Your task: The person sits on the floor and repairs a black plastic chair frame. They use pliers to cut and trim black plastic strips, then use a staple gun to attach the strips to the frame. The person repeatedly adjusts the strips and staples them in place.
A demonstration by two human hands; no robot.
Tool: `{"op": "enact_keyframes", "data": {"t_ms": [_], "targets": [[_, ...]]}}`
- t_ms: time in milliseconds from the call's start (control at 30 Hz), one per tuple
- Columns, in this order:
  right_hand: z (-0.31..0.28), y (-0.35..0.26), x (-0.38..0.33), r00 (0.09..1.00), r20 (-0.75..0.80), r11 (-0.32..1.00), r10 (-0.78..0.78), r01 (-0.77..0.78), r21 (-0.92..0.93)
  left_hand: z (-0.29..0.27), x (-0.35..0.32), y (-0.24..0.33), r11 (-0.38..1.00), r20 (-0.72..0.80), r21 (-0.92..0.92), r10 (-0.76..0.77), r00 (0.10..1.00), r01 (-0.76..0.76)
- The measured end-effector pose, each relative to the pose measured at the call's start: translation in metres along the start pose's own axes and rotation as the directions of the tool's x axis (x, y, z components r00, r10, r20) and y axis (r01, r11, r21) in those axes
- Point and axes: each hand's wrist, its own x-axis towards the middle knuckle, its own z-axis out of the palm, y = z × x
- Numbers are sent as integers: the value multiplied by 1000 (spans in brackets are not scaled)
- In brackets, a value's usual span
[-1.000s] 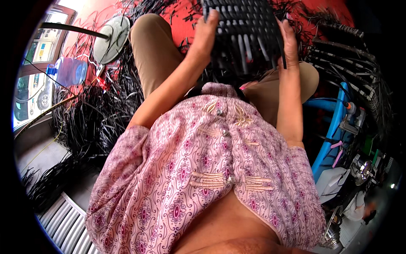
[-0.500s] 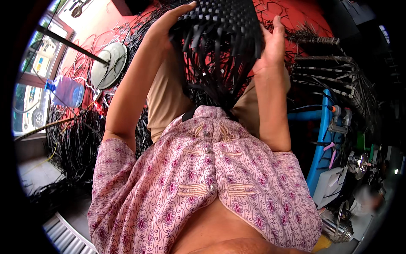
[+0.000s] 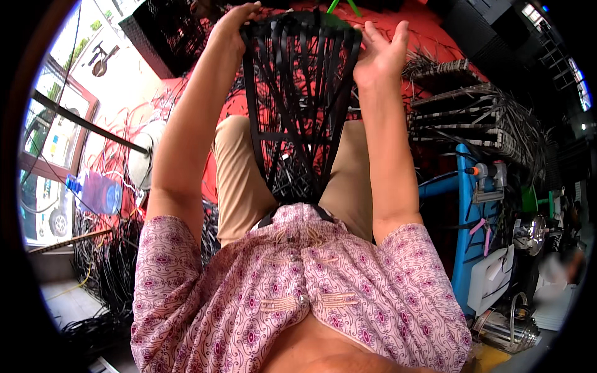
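Note:
A black woven strap piece [image 3: 300, 50] stands up between my knees, its long loose straps running down toward my lap. My left hand [image 3: 236, 28] is at its upper left corner, fingers bent over the top edge; part of the grip is hidden. At the upper right corner, my right hand [image 3: 380, 56] rests with its palm showing and thumb and fingers apart, fingertips against the edge. The weave of the top is seen edge-on, so most of it is hidden.
Woven black panels [image 3: 460, 118] with loose strap ends are stacked at the right, above a blue frame [image 3: 463, 217] with tools. A clear blue water jug [image 3: 102, 193] and a heap of black straps [image 3: 106, 267] lie left. Straps litter the red floor [image 3: 423, 37].
The woven piece has tipped, so its hanging straps face me and its woven top has turned away. My right hand has shifted slightly left, its fingers spreading wider.

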Motion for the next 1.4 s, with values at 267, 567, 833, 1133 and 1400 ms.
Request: {"op": "enact_keyframes", "data": {"t_ms": [267, 567, 833, 1133, 1400], "targets": [[-27, 6, -19, 999, -3, 996, -37, 37, 83, 21, -17, -22, 995, -257, 12, 103, 961, -103], [-49, 17, -39, 974, 129, 981, -184, 174, 84, 21, -27, -27, 957, -290, 84, 290, 912, -277], [-72, 28, -99, 810, 246, 376, -533, 487, -788, 79, -143, -41, 30, 222, 553, 958, 182, -833], [-79, -31, -109, 989, 25, 948, -146, 147, -282, 116, -159, -55, -412, 745, 641, 534, 399, -648], [-98, -19, -122, 992, -23, 792, -120, 82, -605, 122, -129, -55, -529, 815, 501, 555, 168, -685]]}}
